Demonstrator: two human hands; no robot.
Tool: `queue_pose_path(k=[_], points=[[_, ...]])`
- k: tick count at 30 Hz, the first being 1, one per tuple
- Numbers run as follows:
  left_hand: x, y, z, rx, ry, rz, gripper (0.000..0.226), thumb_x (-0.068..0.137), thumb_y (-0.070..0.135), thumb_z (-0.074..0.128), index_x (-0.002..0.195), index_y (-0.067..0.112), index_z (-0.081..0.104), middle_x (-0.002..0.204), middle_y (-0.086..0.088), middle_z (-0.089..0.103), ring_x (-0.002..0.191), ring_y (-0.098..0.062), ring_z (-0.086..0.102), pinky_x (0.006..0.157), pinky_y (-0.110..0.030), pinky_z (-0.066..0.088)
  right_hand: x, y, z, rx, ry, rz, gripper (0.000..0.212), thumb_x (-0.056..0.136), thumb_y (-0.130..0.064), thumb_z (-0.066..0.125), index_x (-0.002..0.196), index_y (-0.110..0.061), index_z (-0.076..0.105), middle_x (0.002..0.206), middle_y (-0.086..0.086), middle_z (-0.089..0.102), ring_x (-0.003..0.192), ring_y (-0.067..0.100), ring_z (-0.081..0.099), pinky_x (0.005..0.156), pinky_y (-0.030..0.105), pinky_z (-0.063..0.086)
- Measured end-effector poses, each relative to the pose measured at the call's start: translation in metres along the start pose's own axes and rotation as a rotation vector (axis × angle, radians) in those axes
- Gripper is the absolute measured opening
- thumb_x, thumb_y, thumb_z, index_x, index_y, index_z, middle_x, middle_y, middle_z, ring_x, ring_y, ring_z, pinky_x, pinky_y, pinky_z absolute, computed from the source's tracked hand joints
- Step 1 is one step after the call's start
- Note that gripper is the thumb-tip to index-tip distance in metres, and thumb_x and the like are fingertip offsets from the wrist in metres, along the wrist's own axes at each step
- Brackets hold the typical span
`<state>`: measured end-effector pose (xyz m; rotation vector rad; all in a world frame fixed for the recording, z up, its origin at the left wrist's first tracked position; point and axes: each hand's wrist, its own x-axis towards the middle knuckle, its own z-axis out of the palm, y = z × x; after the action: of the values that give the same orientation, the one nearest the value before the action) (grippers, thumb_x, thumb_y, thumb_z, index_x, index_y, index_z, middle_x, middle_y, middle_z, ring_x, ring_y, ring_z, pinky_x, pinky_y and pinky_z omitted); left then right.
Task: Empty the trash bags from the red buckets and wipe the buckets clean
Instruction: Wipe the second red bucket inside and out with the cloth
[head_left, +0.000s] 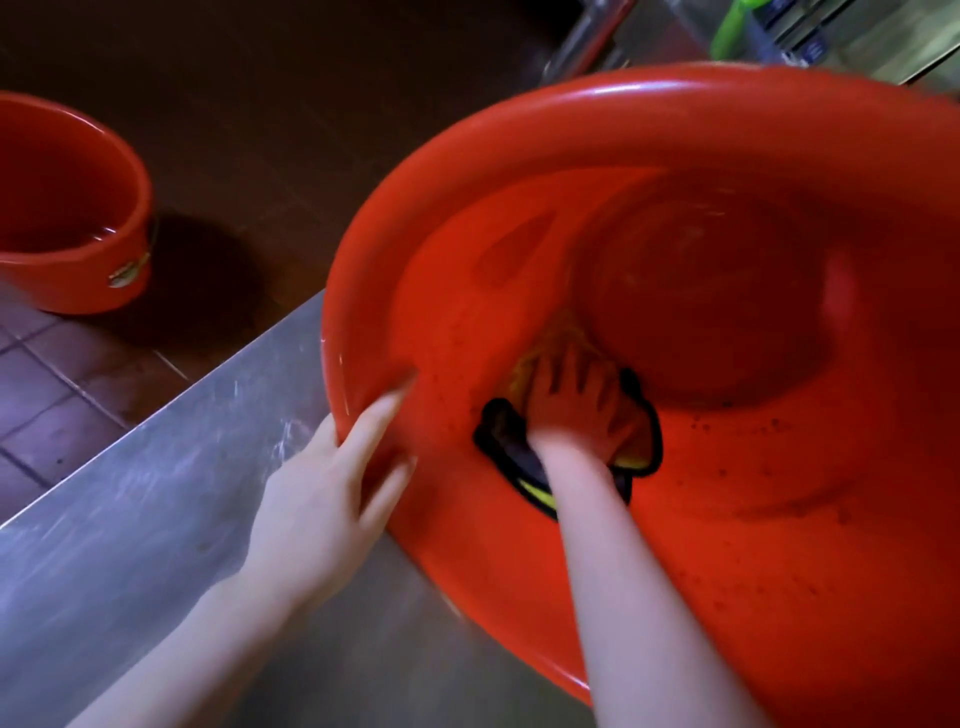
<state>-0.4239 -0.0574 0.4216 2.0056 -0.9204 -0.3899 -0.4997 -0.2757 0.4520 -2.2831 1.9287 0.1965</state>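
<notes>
A large red bucket (649, 124) lies tilted on a steel counter, its mouth turned toward me. My left hand (332, 478) grips its near-left rim, fingers curled over the edge. Deep inside, my right hand (576, 410) presses a yellow cloth with a black border (519, 452) flat against the lower inner wall, fingers spread. Dark specks dot the inner wall to the right of the cloth. A second red bucket (78, 228) stands upright on the floor at the far left.
The steel counter (156, 493) runs diagonally under my arms, its edge dropping to a brown tiled floor (62, 395). A green bottle (732, 26) and metal rails stand behind the tilted bucket at the top right.
</notes>
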Motion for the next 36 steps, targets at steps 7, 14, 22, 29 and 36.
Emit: queue_pose_path(k=[7,14,22,29,36], points=[[0.001,0.002,-0.002,0.01,-0.026,0.003,0.045,0.097,0.054,0.026,0.141,0.045,0.028,0.127,-0.003,0.057,0.095,-0.033,0.065,0.068,-0.038,0.053,-0.071,-0.009,0.027,-0.111,0.061,-0.188,0.063,0.095,-0.054,0.018,0.153,-0.033,0.002,0.162,0.0,0.009,0.148,0.028,0.008,0.113,0.063,0.011],[0.008,0.002,-0.007,0.068,-0.082,0.073,0.044,0.099,0.051,0.023,0.142,0.047,0.029,0.125,-0.003,0.062,0.083,-0.034,0.069,0.06,-0.036,0.055,-0.107,-0.007,0.037,0.002,0.114,-0.136,0.06,0.097,-0.055,0.017,0.153,-0.034,0.008,0.16,0.0,0.016,0.148,0.025,0.01,0.113,0.062,0.016],[0.008,0.005,-0.006,0.094,-0.04,0.06,0.045,0.098,0.045,0.027,0.142,0.04,0.032,0.104,-0.005,0.063,0.07,-0.033,0.067,0.052,-0.033,0.049,0.0,-0.025,0.006,0.127,-0.077,0.105,0.055,0.101,-0.048,0.018,0.153,-0.038,0.001,0.163,-0.003,0.001,0.149,0.025,-0.002,0.115,0.06,-0.003],[0.008,0.004,-0.012,0.046,-0.054,0.127,0.046,0.098,0.042,0.028,0.143,0.042,0.031,0.115,-0.008,0.064,0.078,-0.033,0.068,0.055,-0.033,0.05,-0.14,-0.011,0.038,-0.002,0.118,-0.284,0.063,0.092,-0.056,0.026,0.146,-0.027,0.039,0.151,0.004,0.041,0.14,0.034,0.035,0.106,0.066,0.029],[0.001,0.011,-0.011,0.036,-0.087,0.038,0.042,0.097,0.051,0.031,0.139,0.051,0.026,0.112,0.002,0.06,0.092,-0.029,0.065,0.068,-0.034,0.05,-0.021,-0.013,0.021,0.113,0.086,-0.088,0.055,0.104,-0.04,0.025,0.154,-0.03,0.003,0.163,0.001,0.001,0.148,0.023,-0.008,0.117,0.044,-0.014]])
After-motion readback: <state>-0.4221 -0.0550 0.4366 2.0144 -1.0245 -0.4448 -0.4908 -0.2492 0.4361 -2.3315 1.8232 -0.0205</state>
